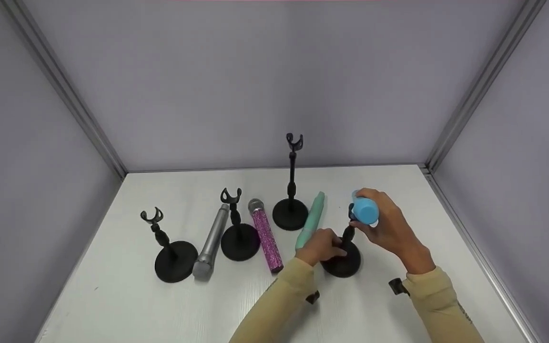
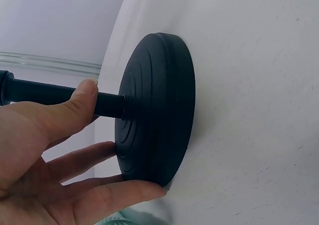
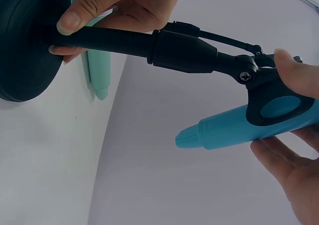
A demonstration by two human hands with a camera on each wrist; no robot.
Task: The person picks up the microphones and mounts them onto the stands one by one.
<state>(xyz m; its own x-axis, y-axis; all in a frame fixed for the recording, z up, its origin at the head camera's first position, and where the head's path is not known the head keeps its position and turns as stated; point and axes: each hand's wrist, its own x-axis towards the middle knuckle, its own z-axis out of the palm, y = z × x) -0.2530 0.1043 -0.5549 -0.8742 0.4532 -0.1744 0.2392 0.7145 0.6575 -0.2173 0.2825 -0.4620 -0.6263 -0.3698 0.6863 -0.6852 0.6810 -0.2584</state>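
My left hand (image 1: 321,245) grips the lower pole of a black desktop microphone stand (image 1: 343,267), its thumb lying along the pole. In the left wrist view, other fingertips touch the round base (image 2: 157,110). My right hand (image 1: 392,228) holds a light blue microphone (image 3: 224,127) at the stand's top. The microphone lies within the clip (image 3: 256,103), its tapered tail end sticking out past it, and the right thumb presses at the clip. In the head view the blue rounded head faces the camera. A mint green microphone (image 1: 313,216) lies just beside my left hand.
Three more black stands (image 1: 291,214), (image 1: 240,243), (image 1: 175,262) stand on the white table (image 1: 127,309), their clips holding nothing. Between them lie a silver microphone (image 1: 211,240) and a glittery pink microphone (image 1: 266,236). Grey panels (image 1: 274,85) enclose the table at the back and sides.
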